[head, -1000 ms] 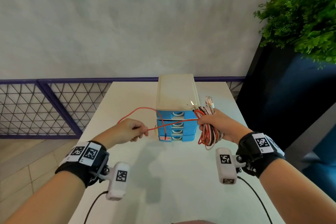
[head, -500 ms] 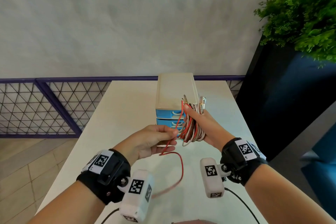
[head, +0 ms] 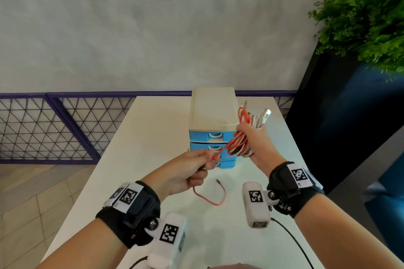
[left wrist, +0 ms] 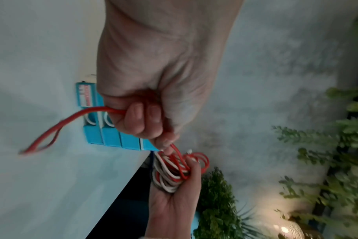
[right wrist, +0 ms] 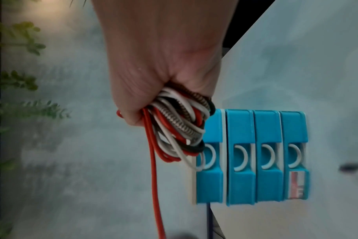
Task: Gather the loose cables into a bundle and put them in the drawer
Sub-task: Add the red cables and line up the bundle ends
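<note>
Since half a second ago the right hand has carried the cable bundle up and to the right of the drawer unit, and the red cable's tail on the table has shortened to one small loop.

The bundle, coils of red, white, black and braided metallic cable, sits in the right hand's closed fist, held in the air just right of the drawer unit's blue fronts. Several plug ends stick up above the fist, beside the unit's cream top. From the right wrist view the fingers wrap fully round the bundle, and one red strand hangs down out of it.

That red cable runs taut from the bundle, down and left across the drawer fronts, to the left hand. The left hand pinches it between thumb and curled fingers, in front of the unit's lower drawers. Below the left hand the free end curves in a loop on the white table in front of the drawer unit, its plug tip lying on the surface.

All four blue drawers appear closed. To the right of the drawer unit, beyond the table edge, stands a dark planter with a green leafy plant; to its left, a purple-framed mesh railing runs behind the table below a grey wall.
</note>
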{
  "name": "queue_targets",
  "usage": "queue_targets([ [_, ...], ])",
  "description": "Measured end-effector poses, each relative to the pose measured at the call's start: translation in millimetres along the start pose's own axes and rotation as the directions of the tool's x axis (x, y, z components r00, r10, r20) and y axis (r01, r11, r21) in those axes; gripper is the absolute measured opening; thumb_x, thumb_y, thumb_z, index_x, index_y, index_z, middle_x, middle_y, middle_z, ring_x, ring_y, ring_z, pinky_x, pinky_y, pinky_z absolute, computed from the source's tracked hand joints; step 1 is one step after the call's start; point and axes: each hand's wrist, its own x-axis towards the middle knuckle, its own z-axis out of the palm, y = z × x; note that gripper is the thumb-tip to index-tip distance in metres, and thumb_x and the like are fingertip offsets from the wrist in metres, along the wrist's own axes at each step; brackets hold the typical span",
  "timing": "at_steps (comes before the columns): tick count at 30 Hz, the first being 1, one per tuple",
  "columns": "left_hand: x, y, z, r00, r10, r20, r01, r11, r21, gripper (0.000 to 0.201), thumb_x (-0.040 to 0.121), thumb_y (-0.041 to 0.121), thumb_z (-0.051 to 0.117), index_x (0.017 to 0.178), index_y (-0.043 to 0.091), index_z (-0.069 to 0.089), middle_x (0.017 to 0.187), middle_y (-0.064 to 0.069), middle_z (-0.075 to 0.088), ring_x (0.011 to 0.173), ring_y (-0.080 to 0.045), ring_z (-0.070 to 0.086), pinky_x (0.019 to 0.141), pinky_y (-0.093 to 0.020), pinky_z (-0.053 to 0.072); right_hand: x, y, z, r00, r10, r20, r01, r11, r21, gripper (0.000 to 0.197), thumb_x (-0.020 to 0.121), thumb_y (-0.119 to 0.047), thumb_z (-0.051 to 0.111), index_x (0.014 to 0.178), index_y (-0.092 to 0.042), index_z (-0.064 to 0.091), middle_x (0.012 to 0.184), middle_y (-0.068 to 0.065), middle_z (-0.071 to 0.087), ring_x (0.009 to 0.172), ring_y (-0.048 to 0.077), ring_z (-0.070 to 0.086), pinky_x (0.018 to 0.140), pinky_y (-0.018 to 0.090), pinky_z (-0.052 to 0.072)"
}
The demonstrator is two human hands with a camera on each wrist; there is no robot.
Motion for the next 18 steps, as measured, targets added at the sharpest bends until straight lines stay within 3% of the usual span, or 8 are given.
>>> queue_targets([
  [2,-3,-7,-11,0.991,-0.064,0.114,0.059,0.997,0.041,0.026,0.100,0.032,0.042,0.089,0.017,0.059,0.056,0.007,0.039,0.042,-0.006,0.019,0.038,-0.016,0.020,8,-6,-10,0.999,0.011,-0.048,-0.007,0.996,0.092,0.006,0.088,-0.006,0.058,0.090,-0.010,0.054,0.074,0.009,0.062,0.058,0.018,0.065,0.057,0.035,0.056],
  [4,-6,-16,-22,0.958,-0.147,0.245,0.099,0.975,0.197,0.027,0.100,0.029,0.041,0.087,0.016,0.061,0.058,0.008,0.041,0.045,-0.007,0.026,0.045,-0.016,0.026,14,-11,-19,0.997,0.054,-0.049,-0.043,0.979,0.200,0.008,0.086,-0.008,0.059,0.092,-0.010,0.054,0.073,0.007,0.063,0.061,0.015,0.067,0.056,0.034,0.056],
  [6,-7,-21,-31,0.942,-0.197,0.273,0.073,0.911,0.405,0.026,0.100,0.023,0.042,0.086,0.018,0.064,0.062,0.009,0.049,0.050,-0.006,0.035,0.052,-0.016,0.031,18,-16,-26,0.995,0.096,0.003,-0.093,0.956,0.278,0.014,0.086,-0.010,0.060,0.098,-0.009,0.054,0.078,0.007,0.064,0.067,0.014,0.070,0.057,0.033,0.056],
  [7,-6,-22,-34,0.957,-0.173,0.232,0.033,0.861,0.507,0.025,0.099,0.019,0.046,0.085,0.019,0.066,0.064,0.010,0.053,0.052,-0.006,0.040,0.054,-0.016,0.034,18,-17,-28,0.991,0.120,0.054,-0.130,0.957,0.258,0.017,0.086,-0.013,0.061,0.101,-0.009,0.055,0.081,0.007,0.066,0.069,0.014,0.070,0.058,0.033,0.055],
  [10,5,-16,-38,0.998,0.068,0.011,-0.054,0.682,0.729,0.028,0.089,0.008,0.055,0.073,0.025,0.069,0.063,0.011,0.064,0.057,-0.008,0.050,0.061,-0.023,0.043,11,-17,-32,0.950,0.199,0.240,-0.214,0.976,0.039,0.015,0.088,-0.019,0.059,0.097,-0.008,0.061,0.085,0.008,0.071,0.074,0.020,0.070,0.073,0.036,0.053],
  [12,12,-9,-37,0.971,0.228,-0.074,-0.101,0.668,0.738,0.025,0.085,0.009,0.061,0.068,0.027,0.068,0.062,0.010,0.065,0.058,-0.010,0.052,0.062,-0.028,0.044,4,-17,-29,0.914,0.223,0.338,-0.220,0.974,-0.049,0.013,0.089,-0.015,0.058,0.090,-0.005,0.065,0.082,0.012,0.072,0.072,0.023,0.070,0.074,0.038,0.054],
  [15,18,2,-31,0.910,0.403,-0.097,-0.208,0.646,0.734,0.019,0.083,0.015,0.068,0.069,0.028,0.067,0.065,0.009,0.065,0.060,-0.008,0.054,0.063,-0.027,0.045,-6,-13,-18,0.881,0.228,0.414,-0.181,0.972,-0.148,0.012,0.090,-0.008,0.057,0.089,0.000,0.065,0.082,0.017,0.072,0.068,0.025,0.070,0.067,0.036,0.058],
  [18,21,10,-23,0.854,0.514,-0.080,-0.289,0.596,0.750,0.016,0.085,0.020,0.068,0.072,0.029,0.065,0.067,0.012,0.065,0.060,0.004,0.056,0.061,-0.013,0.043,-13,-3,-8,0.869,0.223,0.441,-0.139,0.967,-0.215,0.012,0.088,-0.004,0.060,0.099,0.001,0.064,0.087,0.020,0.072,0.081,0.028,0.072,0.075,0.038,0.059],
])
